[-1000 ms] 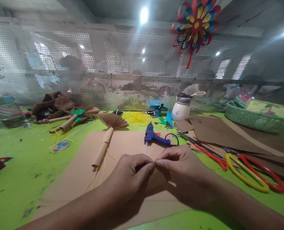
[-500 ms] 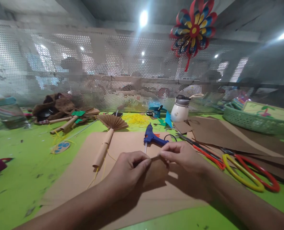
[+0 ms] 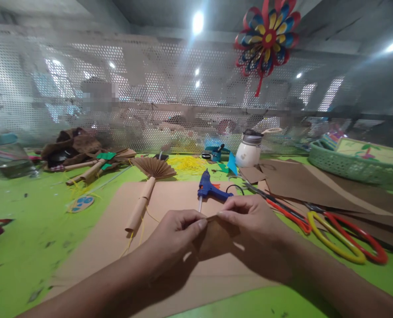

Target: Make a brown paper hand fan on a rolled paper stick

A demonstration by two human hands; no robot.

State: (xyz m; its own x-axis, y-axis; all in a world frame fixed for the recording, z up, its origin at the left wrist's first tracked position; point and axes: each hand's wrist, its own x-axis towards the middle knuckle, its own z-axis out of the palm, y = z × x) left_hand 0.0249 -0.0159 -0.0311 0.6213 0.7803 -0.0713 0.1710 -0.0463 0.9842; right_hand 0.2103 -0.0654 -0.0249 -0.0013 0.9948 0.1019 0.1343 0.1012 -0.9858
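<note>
Between my hands is a piece of brown paper (image 3: 216,240), its top edge pinched and apparently folded over. My left hand (image 3: 179,232) closes on the left end of that edge, thumb on top. At the right end, my right hand (image 3: 249,216) grips the same edge between thumb and fingers. Both hands hover over a large tan paper sheet (image 3: 113,229). Just beyond them lies a blue glue gun (image 3: 211,187). Left of it rests a rolled paper tube (image 3: 139,205) topped by a pleated paper fan (image 3: 154,168), with yellow string trailing from it.
Two pairs of scissors, one with orange handles (image 3: 292,216) and one with yellow and red handles (image 3: 335,243), lie at right beside brown paper sheets (image 3: 302,183). Behind stand a white jar (image 3: 248,152), a green basket (image 3: 355,165) and shredded yellow paper (image 3: 189,163). A perforated screen (image 3: 143,88) closes the back.
My right thumb and fingers have shifted slightly left along the paper's edge, closer to my left hand. The objects on the table stay in place; the view shifts a little.
</note>
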